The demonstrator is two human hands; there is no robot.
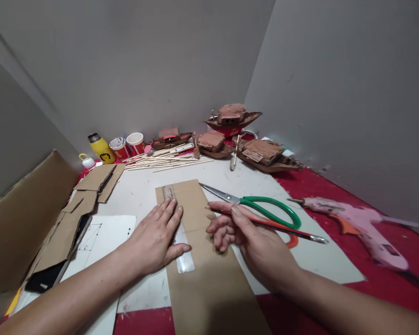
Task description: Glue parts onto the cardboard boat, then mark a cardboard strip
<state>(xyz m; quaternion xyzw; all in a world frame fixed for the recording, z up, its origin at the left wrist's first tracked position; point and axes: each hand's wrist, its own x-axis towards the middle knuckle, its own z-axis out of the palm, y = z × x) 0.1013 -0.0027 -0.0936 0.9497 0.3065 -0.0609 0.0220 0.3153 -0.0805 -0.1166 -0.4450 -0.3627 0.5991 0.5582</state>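
the table, covered in red, bore a white sheet, and on both lay a long strip of brown cardboard, running from the near edge of the view to the middle. the left hand rested on the strip with its fingers slightly spread, pressing down on a ruler without gripping it. the right hand was poised by the strip's right side, thumb and forefinger pinched on a pencil, the other fingers loosely curled. the scissors lay partly behind that hand, points by the strip's far right corner. the ruler ran lengthwise on the cardboard, near its left edge. the pencil pointed left over the strip, apart from the ruler; whether its tip touched could not be told.

the step in hand seemed to be measuring or marking the cardboard. the next move probably called for turning the pencil tip down to the ruler's edge, the left hand keeping the ruler from sliding.
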